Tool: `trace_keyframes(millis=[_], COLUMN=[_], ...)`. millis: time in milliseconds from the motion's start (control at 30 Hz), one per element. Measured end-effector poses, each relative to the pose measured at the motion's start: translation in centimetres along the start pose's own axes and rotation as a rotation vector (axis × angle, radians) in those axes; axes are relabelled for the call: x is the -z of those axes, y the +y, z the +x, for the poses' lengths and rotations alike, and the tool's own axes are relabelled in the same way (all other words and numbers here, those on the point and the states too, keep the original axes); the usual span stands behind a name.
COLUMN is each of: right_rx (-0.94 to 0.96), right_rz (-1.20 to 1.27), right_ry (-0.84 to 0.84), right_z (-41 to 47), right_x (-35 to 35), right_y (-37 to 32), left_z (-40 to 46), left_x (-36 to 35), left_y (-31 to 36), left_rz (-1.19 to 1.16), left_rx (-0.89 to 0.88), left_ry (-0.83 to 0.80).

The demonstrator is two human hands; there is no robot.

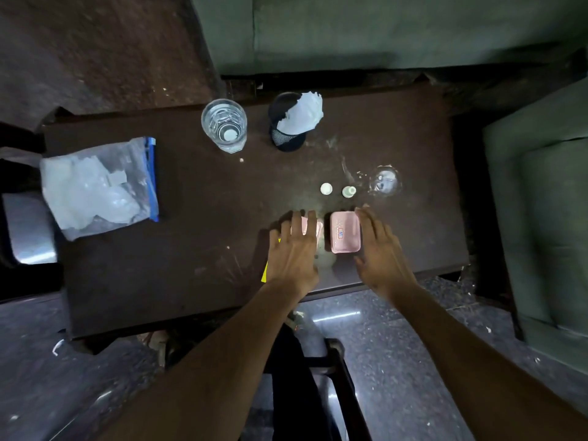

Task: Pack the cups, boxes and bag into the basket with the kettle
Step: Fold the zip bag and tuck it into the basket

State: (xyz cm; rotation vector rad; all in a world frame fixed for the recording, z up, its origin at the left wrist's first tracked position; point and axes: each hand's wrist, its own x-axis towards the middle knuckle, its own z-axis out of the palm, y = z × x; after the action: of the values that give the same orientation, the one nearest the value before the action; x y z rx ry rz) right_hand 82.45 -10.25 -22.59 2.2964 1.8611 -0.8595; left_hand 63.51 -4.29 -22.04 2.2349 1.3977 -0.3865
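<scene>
Pink plastic is what both hands are after: two small pink boxes lie side by side near the lower centre of the frame on the dark brown desk (191, 249). The left hand (294, 249) lies spread over the left pink box (313, 229), fingers flat and covering most of it; whether it grips yet I cannot tell. The right hand (380, 249) is open with fingers apart, just beside the right pink box (345, 232) on its right edge, not closed on it.

Above the boxes stand two small white bottles (337, 190), and right of them a small clear glass (385, 183). Toward the upper centre are a tall clear tumbler (224, 125) and a dark mesh cup (288, 135) holding crumpled white paper. The zip bag (98, 186) with pale contents lies at the left of the frame. No basket or kettle can be identified; a grey metallic shape sits at the far left edge.

Risks, as I judge them: the boxes lie near the desk's lower edge, so a sliding grasp could push one off. A reach upward could tip the little bottles or the glass.
</scene>
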Motion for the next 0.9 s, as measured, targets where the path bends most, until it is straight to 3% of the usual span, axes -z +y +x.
trace_keyframes(millis=[233, 400, 600, 733, 900], right_rx=[0.05, 0.131, 0.257, 0.359, 0.153], right_rz=[0.046, 0.11, 0.201, 0.215, 0.433], right_ry=[0.082, 0.16, 0.254, 0.271, 0.202], right_z=[0.5, 1.0, 4.7, 8.1, 12.9], right_x=[-0.9, -1.1, -2.2, -4.4, -8.1], right_y=[-0.8, -2.8, -11.0, -19.9, -31.1], left_z=[-0.4, -1.0, -1.1, -1.2, -0.6], left_x=[-0.3, 0.8, 3.1, 4.3, 5.0], left_y=[-1.2, -4.9, -17.7, -28.5, -37.9], left_rz=[-0.088, -0.17, -0.162, -0.155, -0.031], left_rx=[0.039, 0.069, 0.246, 0.383, 0.346], left_ry=[-0.013, 0.094, 0.358, 0.474, 0.451])
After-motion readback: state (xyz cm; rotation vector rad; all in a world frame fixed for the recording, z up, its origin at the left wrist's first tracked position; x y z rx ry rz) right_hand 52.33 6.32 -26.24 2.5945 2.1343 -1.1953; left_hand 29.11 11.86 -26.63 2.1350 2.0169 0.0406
